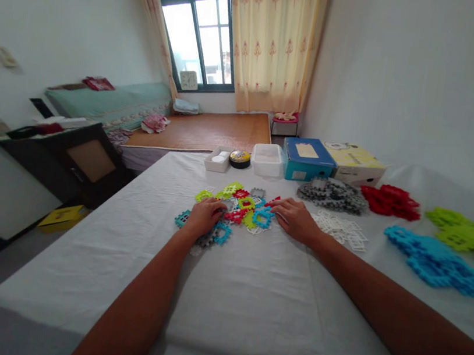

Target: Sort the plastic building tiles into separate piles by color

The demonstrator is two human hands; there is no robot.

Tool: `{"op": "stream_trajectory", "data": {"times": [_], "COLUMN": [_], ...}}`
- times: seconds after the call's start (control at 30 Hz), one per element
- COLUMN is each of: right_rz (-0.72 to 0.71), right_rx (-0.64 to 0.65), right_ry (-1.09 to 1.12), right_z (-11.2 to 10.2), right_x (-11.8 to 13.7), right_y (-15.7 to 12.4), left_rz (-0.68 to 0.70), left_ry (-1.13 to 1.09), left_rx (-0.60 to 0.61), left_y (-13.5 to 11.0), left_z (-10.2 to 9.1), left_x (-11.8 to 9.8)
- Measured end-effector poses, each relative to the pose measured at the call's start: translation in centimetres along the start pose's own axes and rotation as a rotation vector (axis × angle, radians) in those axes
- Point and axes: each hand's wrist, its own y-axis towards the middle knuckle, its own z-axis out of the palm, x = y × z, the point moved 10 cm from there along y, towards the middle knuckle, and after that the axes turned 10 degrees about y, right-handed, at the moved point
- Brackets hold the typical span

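A mixed pile of flat plastic building pieces [245, 203] lies on the white-covered table, with green, red, blue, grey and white ones overlapping. Over its left side is my left hand [206, 215], fingers bent down and held together; what lies under the fingertips is hidden. Near its wrist are a teal piece [182, 218], a blue ring-shaped piece [222, 233] and grey pieces. My right hand [297, 219] rests at the pile's right edge, its fingers somewhat spread. Those fingertips touch or nearly touch a red piece [273, 201], just above a blue toothed piece [262, 217].
Sorted heaps stand to the right: grey [331, 194], red [391, 201], white [342, 230], blue [437, 261] and green [471, 235]. Along the back are a white box [216, 163], a round tin [240, 159], a clear tub [267, 161], a blue box [309, 160] and a yellow-white box [353, 163].
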Motion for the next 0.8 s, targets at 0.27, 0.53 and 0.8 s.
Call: {"op": "stream_trajectory", "data": {"times": [0.27, 0.53, 0.8], "right_rz": [0.028, -0.006, -0.011], "right_rx": [-0.011, -0.072, -0.082], "right_ry": [0.121, 0.383, 0.44], "right_z": [-0.1, 0.1, -0.2], "right_x": [0.6, 3.4, 3.6], "right_y": [0.2, 0.6, 0.7], "left_rz": [0.046, 0.296, 0.391], "left_ry": [-0.065, -0.206, -0.26], "left_rx": [-0.177, -0.213, -0.166], "left_y": [-0.1, -1.0, -1.6], "left_z": [-2.9, -4.1, -4.1], "left_x": [-1.7, -7.8, -9.5]}}
